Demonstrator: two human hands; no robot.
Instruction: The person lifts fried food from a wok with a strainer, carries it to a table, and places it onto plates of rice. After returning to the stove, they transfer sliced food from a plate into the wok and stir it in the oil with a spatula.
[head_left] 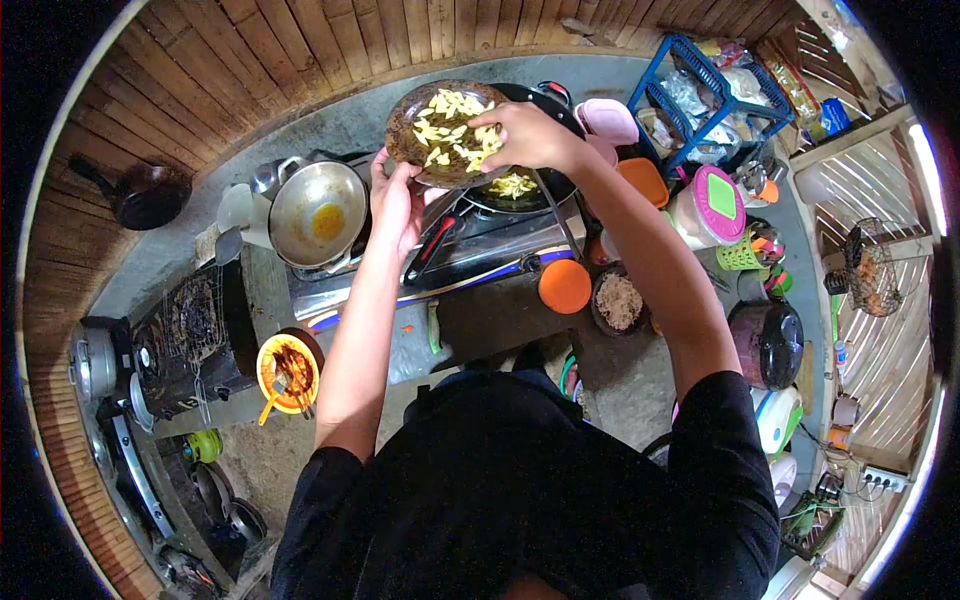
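My left hand grips the lower left rim of a brown speckled plate, thumb on the rim and fingers underneath. Chopped pale yellow pieces are spread over the plate. From the right, my right hand reaches over the plate's edge, fingers curled around some of the pieces. Partly beneath the plate and my right hand is a black wok on the stove. More yellow pieces lie in it, and a metal utensil handle leans out over its front rim.
A steel pan with a little oil stands left on the stove. An orange lid and a bowl of shredded food are in front. At left sits a yellow bowl of red sauce; a blue rack stands back right.
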